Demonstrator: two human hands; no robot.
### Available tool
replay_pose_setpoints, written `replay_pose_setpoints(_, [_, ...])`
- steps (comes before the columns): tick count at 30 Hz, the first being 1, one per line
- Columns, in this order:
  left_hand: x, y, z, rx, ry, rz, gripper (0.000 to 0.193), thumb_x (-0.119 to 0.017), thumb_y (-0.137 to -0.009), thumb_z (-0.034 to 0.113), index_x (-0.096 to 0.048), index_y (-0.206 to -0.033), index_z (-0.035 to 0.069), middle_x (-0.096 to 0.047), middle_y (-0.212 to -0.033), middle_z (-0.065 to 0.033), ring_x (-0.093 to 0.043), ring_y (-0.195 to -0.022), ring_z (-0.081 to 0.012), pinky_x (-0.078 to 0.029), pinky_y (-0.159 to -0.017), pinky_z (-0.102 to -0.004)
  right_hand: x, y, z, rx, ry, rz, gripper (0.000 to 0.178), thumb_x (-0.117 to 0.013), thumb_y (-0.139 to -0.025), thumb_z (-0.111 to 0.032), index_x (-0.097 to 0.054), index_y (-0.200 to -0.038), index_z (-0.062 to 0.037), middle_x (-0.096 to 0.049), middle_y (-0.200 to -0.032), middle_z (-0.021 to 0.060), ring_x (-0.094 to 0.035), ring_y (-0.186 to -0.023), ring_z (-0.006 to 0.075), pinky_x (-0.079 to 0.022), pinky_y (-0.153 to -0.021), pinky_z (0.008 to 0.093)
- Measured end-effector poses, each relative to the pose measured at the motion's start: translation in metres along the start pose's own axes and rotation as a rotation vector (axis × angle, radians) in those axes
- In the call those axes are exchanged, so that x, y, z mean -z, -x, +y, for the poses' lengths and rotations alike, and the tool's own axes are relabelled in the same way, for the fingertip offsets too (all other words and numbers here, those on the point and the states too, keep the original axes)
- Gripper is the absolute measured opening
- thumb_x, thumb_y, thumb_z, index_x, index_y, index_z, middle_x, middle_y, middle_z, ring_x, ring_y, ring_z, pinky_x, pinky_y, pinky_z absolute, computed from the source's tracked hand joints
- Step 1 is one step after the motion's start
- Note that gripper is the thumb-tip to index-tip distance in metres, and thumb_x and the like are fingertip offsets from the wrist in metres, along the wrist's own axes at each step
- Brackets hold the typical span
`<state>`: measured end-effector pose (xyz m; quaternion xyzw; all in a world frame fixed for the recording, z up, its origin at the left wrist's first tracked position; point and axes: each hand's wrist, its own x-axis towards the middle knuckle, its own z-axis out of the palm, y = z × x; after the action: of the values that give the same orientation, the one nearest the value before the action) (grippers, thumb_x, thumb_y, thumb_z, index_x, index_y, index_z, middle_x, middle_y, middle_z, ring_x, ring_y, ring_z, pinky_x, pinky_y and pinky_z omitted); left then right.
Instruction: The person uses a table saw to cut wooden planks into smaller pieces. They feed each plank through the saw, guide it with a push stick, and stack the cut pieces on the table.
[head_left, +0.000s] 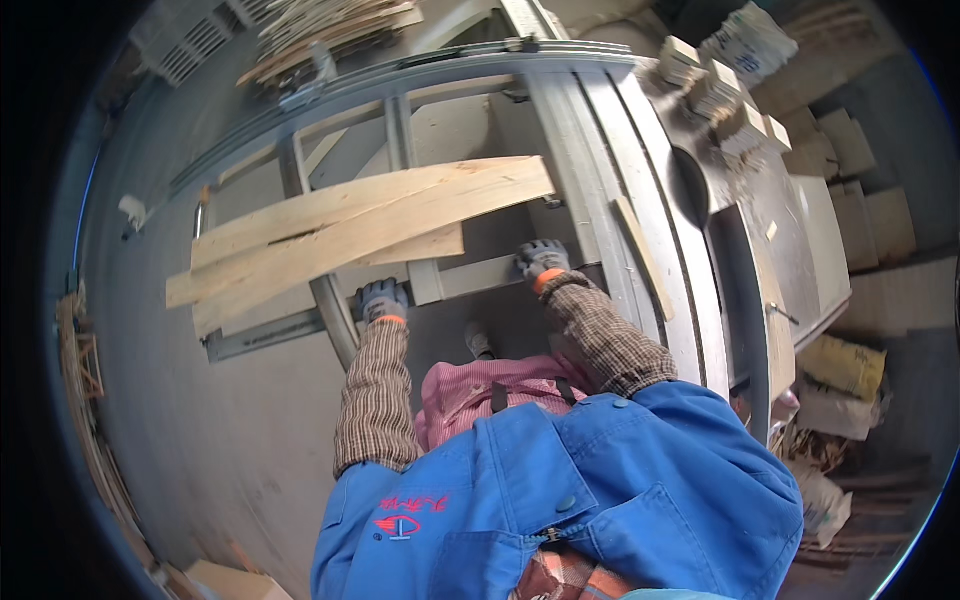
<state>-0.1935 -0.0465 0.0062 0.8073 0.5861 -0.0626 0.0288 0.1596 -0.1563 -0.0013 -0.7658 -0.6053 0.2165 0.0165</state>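
Observation:
My left hand [383, 299], in a grey glove with an orange cuff, is closed over the near rail [467, 277] of a metal sliding-table frame. Farther right, my right hand [543, 258], gloved alike, curls over the same rail near the wide metal slide [590, 180]. The undersides of both hands' fingers are hidden. Beyond my hands, several pale wooden boards [380, 222] lie overlapped at a slant across the frame. Their right end reaches almost to the slide, and their left end overhangs the frame. Neither hand touches the boards.
A narrow wood strip [643, 258] lies along the slide. Several stacks of small wood blocks [713, 92] stand on the machine top at the far right. Planks [325, 35] are piled beyond the frame. A yellow sack [843, 367] and cut panels lie at right.

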Motion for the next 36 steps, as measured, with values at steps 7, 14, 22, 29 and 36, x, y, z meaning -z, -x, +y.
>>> replay_pose_setpoints(7, [-0.018, 0.001, 0.005, -0.03, -0.036, -0.06, 0.029, -0.06, -0.087, 0.028, -0.072, -0.107, 0.011, -0.07, -0.108, -0.0165, -0.062, -0.102, -0.0351, -0.047, -0.095, -0.0481, -0.005, 0.021, 0.019, 0.022, -0.103, -0.012, 0.028, -0.062, -0.088, -0.037, -0.069, -0.109, -0.0193, -0.067, -0.119, 0.007, -0.058, -0.118, 0.0278, -0.039, -0.104, 0.0427])
replay_pose_setpoints(14, [-0.007, 0.014, 0.015, 0.031, -0.097, -0.053, 0.033, -0.059, -0.089, 0.026, -0.068, -0.116, 0.01, -0.067, -0.114, -0.0209, -0.058, -0.113, -0.0389, -0.045, -0.1, -0.0491, -0.009, 0.047, 0.026, 0.107, -0.196, 0.123, 0.034, -0.064, -0.088, -0.033, -0.066, -0.118, -0.0172, -0.065, -0.124, 0.0083, -0.057, -0.12, 0.0293, -0.039, -0.105, 0.0435])
replay_pose_setpoints(22, [-0.011, 0.042, 0.007, 0.011, -0.034, -0.049, 0.037, -0.061, -0.085, 0.02, -0.065, -0.12, 0.007, -0.064, -0.118, -0.0216, -0.052, -0.12, -0.041, -0.042, -0.105, -0.0502, -0.044, 0.076, 0.021, 0.145, -0.185, 0.232, 0.041, -0.065, -0.086, -0.035, -0.064, -0.123, -0.0176, -0.066, -0.124, 0.008, -0.057, -0.12, 0.0292, -0.04, -0.105, 0.0447])
replay_pose_setpoints(29, [-0.048, 0.063, -0.036, -0.114, 0.05, 0.209, 0.042, -0.066, -0.077, 0.017, -0.064, -0.118, 0.006, -0.062, -0.12, -0.016, -0.05, -0.121, -0.0411, -0.039, -0.107, -0.0521, -0.053, 0.116, -0.016, 0.103, -0.238, 0.287, 0.039, -0.061, -0.092, -0.037, -0.064, -0.124, -0.0152, -0.064, -0.126, 0.0112, -0.055, -0.122, 0.0329, -0.041, -0.105, 0.0463])
replay_pose_setpoints(36, [-0.076, 0.067, -0.093, -0.221, 0.191, 0.339, 0.044, -0.07, -0.072, 0.02, -0.064, -0.115, 0.008, -0.062, -0.118, -0.0177, -0.051, -0.119, -0.0398, -0.038, -0.106, -0.052, -0.007, 0.117, -0.09, 0.272, -0.392, 0.722, 0.019, -0.069, -0.088, -0.013, -0.071, -0.107, -0.0107, -0.07, -0.1, 0.0134, -0.063, -0.099, 0.0356, -0.049, -0.089, 0.0437])
